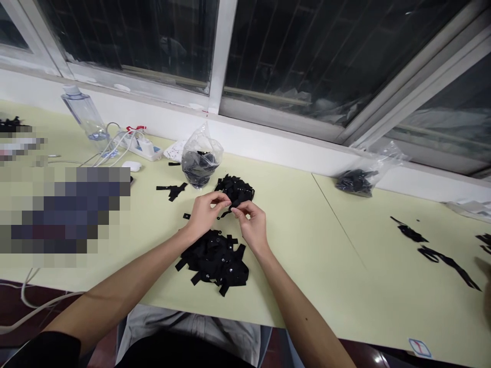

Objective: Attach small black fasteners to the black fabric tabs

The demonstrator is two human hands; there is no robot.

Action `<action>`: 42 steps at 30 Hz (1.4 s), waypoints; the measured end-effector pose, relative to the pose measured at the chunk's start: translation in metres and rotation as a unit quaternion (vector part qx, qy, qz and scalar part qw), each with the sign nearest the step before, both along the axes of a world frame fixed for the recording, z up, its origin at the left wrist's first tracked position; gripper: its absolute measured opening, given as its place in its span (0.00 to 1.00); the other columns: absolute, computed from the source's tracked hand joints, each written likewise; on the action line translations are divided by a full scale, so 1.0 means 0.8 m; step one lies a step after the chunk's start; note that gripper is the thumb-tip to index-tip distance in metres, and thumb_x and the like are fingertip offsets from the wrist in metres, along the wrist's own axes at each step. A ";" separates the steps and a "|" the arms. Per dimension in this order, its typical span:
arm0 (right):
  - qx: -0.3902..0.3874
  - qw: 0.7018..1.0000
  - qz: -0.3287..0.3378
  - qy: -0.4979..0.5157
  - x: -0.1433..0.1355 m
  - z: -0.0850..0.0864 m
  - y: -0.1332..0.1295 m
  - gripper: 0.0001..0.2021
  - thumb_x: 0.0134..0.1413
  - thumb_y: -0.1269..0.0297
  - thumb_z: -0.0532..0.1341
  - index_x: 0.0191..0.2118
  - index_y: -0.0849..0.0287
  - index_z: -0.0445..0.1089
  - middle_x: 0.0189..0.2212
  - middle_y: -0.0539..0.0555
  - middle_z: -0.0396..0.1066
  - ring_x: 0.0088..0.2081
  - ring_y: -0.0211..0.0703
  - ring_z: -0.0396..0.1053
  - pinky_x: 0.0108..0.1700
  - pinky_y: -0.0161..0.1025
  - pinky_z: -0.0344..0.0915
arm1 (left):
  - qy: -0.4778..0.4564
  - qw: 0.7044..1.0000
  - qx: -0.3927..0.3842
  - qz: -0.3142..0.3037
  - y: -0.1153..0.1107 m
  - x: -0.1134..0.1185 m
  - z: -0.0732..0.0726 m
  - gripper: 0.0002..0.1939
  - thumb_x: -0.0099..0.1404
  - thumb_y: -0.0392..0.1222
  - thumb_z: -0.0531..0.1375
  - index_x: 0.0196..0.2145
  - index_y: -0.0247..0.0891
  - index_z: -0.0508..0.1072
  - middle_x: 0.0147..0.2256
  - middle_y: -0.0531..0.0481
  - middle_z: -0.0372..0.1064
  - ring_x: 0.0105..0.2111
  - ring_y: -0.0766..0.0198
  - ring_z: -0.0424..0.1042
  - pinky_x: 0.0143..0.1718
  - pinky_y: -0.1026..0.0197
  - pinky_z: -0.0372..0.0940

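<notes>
My left hand (207, 211) and my right hand (250, 222) meet over the table, thumb and forefinger of each pinched together. Between the fingertips is a small black strap piece (227, 212), partly hidden by them. Just behind my fingers is a heap of small black pieces (236, 188). A larger pile of black fabric pieces (217, 260), some with small white marks, lies nearer to me, between my forearms. One loose black piece (186, 216) touches or nearly touches the left side of my left hand.
Behind stands a clear bag of black pieces (201, 163); another bag (356, 183) lies at the right. Loose black straps (448, 263) are at far right. A bottle (86, 115), power strip (143, 147) and cables are at the left, near a pixelated area.
</notes>
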State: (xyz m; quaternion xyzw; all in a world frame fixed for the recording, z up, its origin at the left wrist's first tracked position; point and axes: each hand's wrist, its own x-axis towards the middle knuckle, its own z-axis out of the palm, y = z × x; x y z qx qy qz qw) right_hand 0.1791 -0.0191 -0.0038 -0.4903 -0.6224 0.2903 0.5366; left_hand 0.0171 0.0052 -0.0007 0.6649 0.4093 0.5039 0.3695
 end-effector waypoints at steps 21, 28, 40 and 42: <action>0.011 0.998 -0.048 -0.030 -0.003 0.002 -0.005 0.07 0.57 0.61 0.63 0.29 0.55 0.68 0.25 0.49 0.69 0.28 0.41 0.65 0.33 0.39 0.61 | 0.019 0.998 -0.013 -0.061 -0.001 0.001 -0.004 0.10 0.69 0.43 0.55 0.41 0.38 0.74 0.39 0.48 0.74 0.39 0.61 0.73 0.42 0.61 0.67; -0.001 0.999 -0.048 -0.022 -0.003 0.001 -0.003 0.05 0.57 0.60 0.63 0.33 0.54 0.70 0.29 0.50 0.73 0.30 0.42 0.69 0.33 0.39 0.62 | 0.014 0.998 -0.012 -0.065 0.000 0.001 -0.006 0.11 0.69 0.45 0.56 0.42 0.38 0.75 0.40 0.47 0.75 0.40 0.60 0.74 0.42 0.60 0.68; 0.002 0.998 -0.052 -0.042 0.002 -0.001 -0.002 0.06 0.58 0.60 0.61 0.34 0.55 0.71 0.28 0.51 0.73 0.30 0.43 0.69 0.33 0.39 0.62 | 0.031 0.998 0.006 -0.056 -0.002 -0.003 -0.002 0.12 0.68 0.45 0.58 0.41 0.39 0.79 0.42 0.46 0.78 0.40 0.59 0.76 0.41 0.60 0.69; 0.003 0.997 -0.056 -0.054 0.002 -0.001 -0.003 0.06 0.58 0.60 0.61 0.34 0.55 0.71 0.28 0.51 0.73 0.30 0.43 0.69 0.33 0.39 0.62 | 0.035 0.998 0.009 -0.055 -0.004 -0.003 0.000 0.11 0.68 0.45 0.58 0.41 0.39 0.79 0.42 0.46 0.78 0.40 0.59 0.76 0.41 0.59 0.69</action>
